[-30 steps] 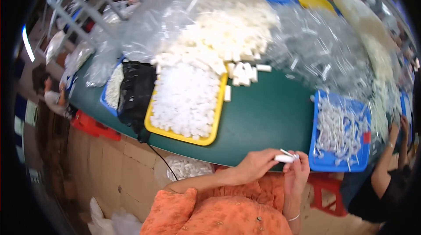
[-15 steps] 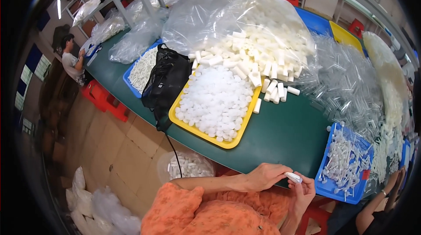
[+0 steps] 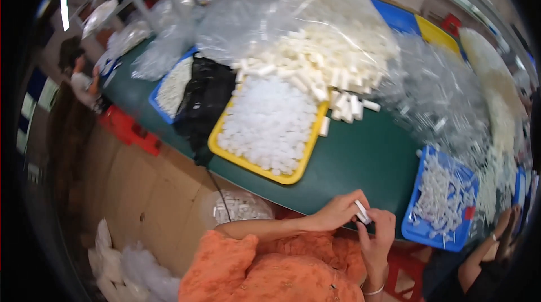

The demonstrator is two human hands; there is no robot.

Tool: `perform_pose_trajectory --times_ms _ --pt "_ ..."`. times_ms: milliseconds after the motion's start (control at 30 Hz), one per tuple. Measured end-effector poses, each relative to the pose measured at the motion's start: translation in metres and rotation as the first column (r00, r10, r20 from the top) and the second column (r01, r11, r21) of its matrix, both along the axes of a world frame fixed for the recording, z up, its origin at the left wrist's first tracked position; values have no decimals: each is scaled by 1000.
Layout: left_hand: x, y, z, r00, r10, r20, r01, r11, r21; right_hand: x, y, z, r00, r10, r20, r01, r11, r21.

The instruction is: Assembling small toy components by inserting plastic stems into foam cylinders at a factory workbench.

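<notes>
Just over the table's front edge, my left hand [image 3: 338, 210] pinches a small white plastic tube [image 3: 361, 210] between thumb and fingers. My right hand [image 3: 378, 233] closes on the tube's lower end, where something small and dark shows that I cannot make out. Up and left of my hands lies a yellow tray [image 3: 253, 171] heaped with small white caps [image 3: 265, 127]. Behind it, cream-white cylinders [image 3: 346, 107] spill out of a large clear plastic bag [image 3: 242, 20]. On the right sits a blue tray [image 3: 414, 233] holding thin white sticks with round ends [image 3: 442, 189].
A black bag [image 3: 205, 96] and a blue tray of white rods [image 3: 172, 96] lie on the green table [image 3: 360, 161]. Clear tubes [image 3: 434, 93] pile up at right. Below the edge stands a tub of white pieces [image 3: 239, 206]. Another person's arm [image 3: 482, 257] is at far right.
My hands have shifted slightly up and left, and the tube has tilted more upright between them. The whole view has swung a little, and the picture is blurred by motion.
</notes>
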State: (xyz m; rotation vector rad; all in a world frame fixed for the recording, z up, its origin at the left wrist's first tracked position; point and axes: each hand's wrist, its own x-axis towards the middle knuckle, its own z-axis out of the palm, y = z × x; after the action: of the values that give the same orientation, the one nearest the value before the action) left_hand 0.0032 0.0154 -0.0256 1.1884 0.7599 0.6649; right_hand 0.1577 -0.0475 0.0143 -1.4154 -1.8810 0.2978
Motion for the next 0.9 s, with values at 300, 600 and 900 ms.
perform_pose_trajectory --times_ms 300,600,900 --pt "-9 47 36 953 -251 -169 267 960 80 12 23 -15 999 -42 -24 43 996 76" --pt "55 154 32 920 288 -265 164 331 929 17 30 -37 972 -149 -184 148 989 -19" --pt "110 227 -15 735 591 -333 396 25 918 19 18 -42 818 -212 -535 148 976 -161"
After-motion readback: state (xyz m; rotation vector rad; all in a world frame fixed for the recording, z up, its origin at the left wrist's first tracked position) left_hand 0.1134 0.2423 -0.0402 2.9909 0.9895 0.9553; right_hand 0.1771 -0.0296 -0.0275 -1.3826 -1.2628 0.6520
